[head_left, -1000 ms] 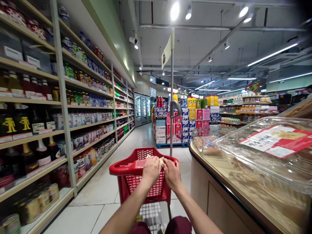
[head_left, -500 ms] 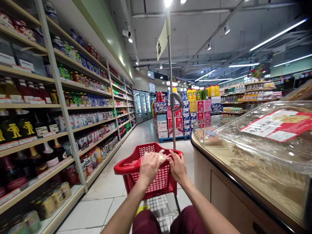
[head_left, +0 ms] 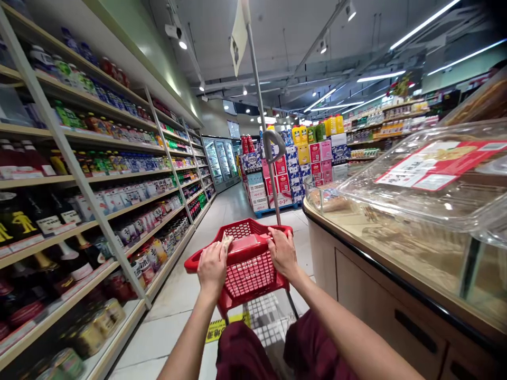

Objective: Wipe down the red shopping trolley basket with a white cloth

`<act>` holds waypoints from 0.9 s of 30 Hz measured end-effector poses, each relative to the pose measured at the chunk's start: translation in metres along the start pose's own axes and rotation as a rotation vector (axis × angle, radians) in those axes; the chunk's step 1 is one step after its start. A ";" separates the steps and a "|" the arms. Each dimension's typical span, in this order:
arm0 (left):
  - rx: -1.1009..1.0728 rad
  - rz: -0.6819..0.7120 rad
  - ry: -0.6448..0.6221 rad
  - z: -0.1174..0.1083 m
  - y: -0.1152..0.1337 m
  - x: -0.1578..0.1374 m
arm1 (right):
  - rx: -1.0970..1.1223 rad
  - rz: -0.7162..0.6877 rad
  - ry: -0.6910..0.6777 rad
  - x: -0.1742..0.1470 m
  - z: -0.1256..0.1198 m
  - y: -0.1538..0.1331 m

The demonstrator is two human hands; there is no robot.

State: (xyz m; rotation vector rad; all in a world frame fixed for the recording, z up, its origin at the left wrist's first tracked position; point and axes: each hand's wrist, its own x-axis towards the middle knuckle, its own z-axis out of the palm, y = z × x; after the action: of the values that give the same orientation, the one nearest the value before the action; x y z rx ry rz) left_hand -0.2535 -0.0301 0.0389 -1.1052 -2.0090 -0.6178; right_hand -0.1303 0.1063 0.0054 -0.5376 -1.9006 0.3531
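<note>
A red plastic shopping cart (head_left: pixel 253 279) with a lattice basket stands directly before me. My left hand (head_left: pixel 212 268) is closed on the left part of its handle bar, pressing a crumpled pale cloth (head_left: pixel 227 241) there; whether it is fabric or paper I cannot tell. On the right end of the bar, my right hand (head_left: pixel 283 253) has its fingers wrapped over the red handle (head_left: pixel 245 247). A metal pole (head_left: pixel 258 97) with a grey loop and a small flag rises at the cart's right side.
Drink shelves (head_left: pixel 106 211) line the left side. To the right, a wooden counter (head_left: pixel 364 274) holds clear plastic food packs (head_left: pixel 428 179). Stacked cartons (head_left: pixel 283 179) stand ahead, with glass-door fridges (head_left: pixel 222 161) behind. A yellow floor sign (head_left: pixel 227 327) lies under the cart.
My left hand has slid leftward along the handle with the cloth, baring the bar's middle. My right hand keeps its hold. The view has tilted and shifted slightly.
</note>
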 end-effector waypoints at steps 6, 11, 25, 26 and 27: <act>-0.058 0.301 -0.009 0.022 0.051 0.005 | -0.011 -0.046 -0.002 -0.003 0.004 0.007; -0.046 0.108 0.067 0.012 -0.005 0.001 | -0.015 -0.091 0.014 -0.003 0.006 0.011; -0.019 0.071 0.028 0.015 0.012 0.017 | 0.115 -0.087 0.046 0.005 -0.007 0.012; -0.008 0.073 0.012 0.016 0.016 0.018 | 0.126 -0.086 0.039 0.010 -0.009 0.010; -0.012 0.126 -0.011 0.018 0.025 0.019 | 0.139 -0.081 0.034 0.014 -0.010 0.009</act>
State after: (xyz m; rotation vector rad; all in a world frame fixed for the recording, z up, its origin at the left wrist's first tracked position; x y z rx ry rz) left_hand -0.2455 0.0049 0.0450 -1.2341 -1.9303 -0.5597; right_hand -0.1239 0.1214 0.0159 -0.3707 -1.8433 0.4162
